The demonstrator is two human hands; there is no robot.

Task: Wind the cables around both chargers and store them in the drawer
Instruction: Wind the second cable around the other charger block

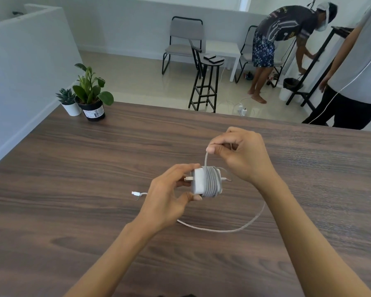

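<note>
White charger (197, 181) held above the wooden table (73, 189), near mid-frame, prongs facing left. Cable (211, 182) already wrapped round the body in many tight turns. Loose strand rising from the coil up to the right hand (242, 154), pinched there between thumb and curled fingers. Left hand (169, 196) gripping the charger by its plug end, thumb below, fingers on top. Remaining cable trailing down behind the right wrist, looping across the table under the left forearm, ending at the small white connector (136, 193) lying on the wood left of the hands.

Step in hand, by judgement: winding the first charger, well along but not finished. A fair length of slack left. Second charger not in view; drawer not in view either.

Next move likely calls for: more turns laid beside the existing ones with tension kept on the strand, left grip steady so the coil does not slip, then connector end tucked in.

Further out: two potted plants (88, 93) at the table's far left corner. Beyond the table edge, a black stool (206, 82), grey chairs (185, 39), two other people standing at right.
</note>
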